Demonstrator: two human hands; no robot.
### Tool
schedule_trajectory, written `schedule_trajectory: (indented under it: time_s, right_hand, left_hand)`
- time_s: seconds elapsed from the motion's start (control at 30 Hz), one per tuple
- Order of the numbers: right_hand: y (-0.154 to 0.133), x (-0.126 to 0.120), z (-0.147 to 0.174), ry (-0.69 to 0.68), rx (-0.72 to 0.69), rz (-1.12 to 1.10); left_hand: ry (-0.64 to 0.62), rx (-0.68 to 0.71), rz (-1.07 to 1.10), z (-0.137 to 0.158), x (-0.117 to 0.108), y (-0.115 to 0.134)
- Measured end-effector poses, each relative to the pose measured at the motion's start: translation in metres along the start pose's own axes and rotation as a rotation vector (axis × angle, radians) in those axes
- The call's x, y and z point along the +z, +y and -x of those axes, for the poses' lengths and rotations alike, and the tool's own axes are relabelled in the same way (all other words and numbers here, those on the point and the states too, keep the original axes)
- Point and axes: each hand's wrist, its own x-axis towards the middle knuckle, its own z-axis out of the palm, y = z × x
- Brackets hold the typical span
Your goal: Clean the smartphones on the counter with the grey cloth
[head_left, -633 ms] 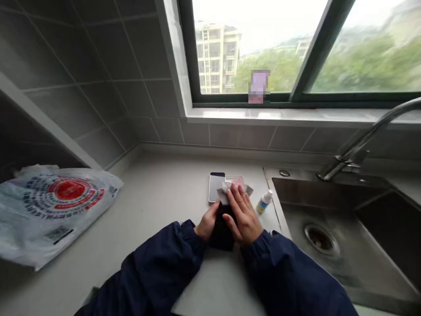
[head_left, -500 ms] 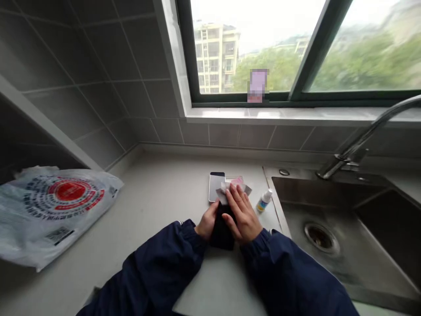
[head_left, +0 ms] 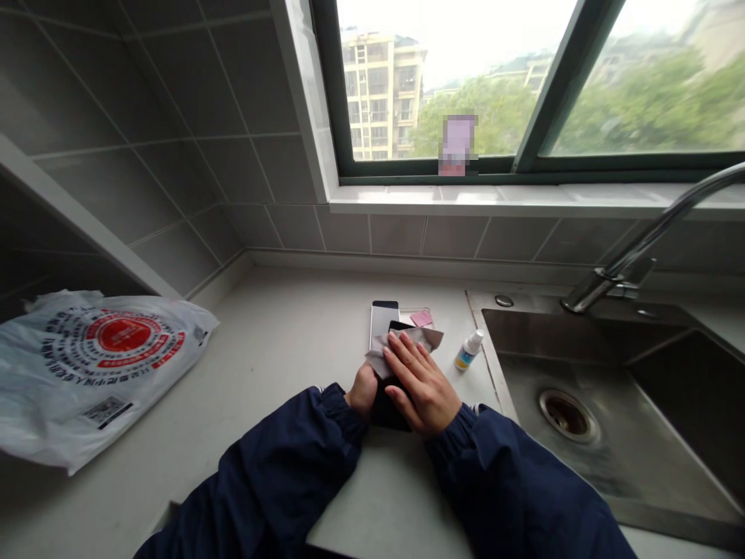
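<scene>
My left hand (head_left: 362,390) is closed round the left side of a black, flat slab that looks like a smartphone (head_left: 389,410). Across its face lies a thin grey-white wipe (head_left: 429,338), pressed down by my right hand (head_left: 424,382). The right fingers are stretched out flat, with the thumb apart. Just beyond the black phone, a second phone with a pale face (head_left: 384,317) rests on the counter. Beside that is a small pink piece (head_left: 421,317) on a clear, flat item. To the right stands a small white spray bottle (head_left: 469,351) with a blue and yellow label.
The pale counter (head_left: 279,326) runs under the window. On the left lies a white plastic bag (head_left: 116,365) with red and black print. A steel sink (head_left: 547,334) with a curved tap (head_left: 646,233) is on the right.
My right hand and the wipe have shifted slightly down and left over the black phone. The phone's dark far edge and more of the pink piece now show.
</scene>
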Motion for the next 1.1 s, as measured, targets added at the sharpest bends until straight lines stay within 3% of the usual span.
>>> schedule_trajectory:
  time_s: [0.07,0.17,0.3,0.43,0.6,0.7,0.83,1.0,1.1]
  right_hand:
    - [0.002,0.001,0.0,0.022,0.056,0.03]
    - [0.004,0.003,0.002,0.052,0.121,0.062]
    - [0.005,0.006,0.003,0.064,0.152,0.056]
    - [0.002,0.005,0.002,0.045,0.06,-0.014]
    - [-0.004,0.001,0.0,0.02,-0.105,-0.114]
    - [-0.004,-0.001,-0.001,0.028,-0.088,-0.087]
    - [0.0,0.0,0.0,0.058,0.043,0.023]
    - [0.006,0.004,0.002,0.085,0.172,0.089]
    - [0.005,0.005,0.003,0.077,0.163,0.074]
  left_hand:
    - [-0.04,-0.042,-0.01,0.004,0.013,0.001]
    - [0.005,-0.008,-0.015,0.009,0.028,0.003]
    - [0.053,-0.022,0.023,0.008,0.03,0.005]
    - [0.036,-0.03,0.059,0.004,0.018,0.005]
    - [-0.032,-0.242,0.063,0.005,0.008,0.008]
    - [0.009,-0.163,0.006,0.007,0.012,0.008]
    - [0.038,-0.045,-0.038,0.009,0.023,0.007]
    - [-0.034,-0.049,-0.004,0.007,0.027,0.007]
    - [-0.049,-0.05,0.032,0.004,0.025,0.007]
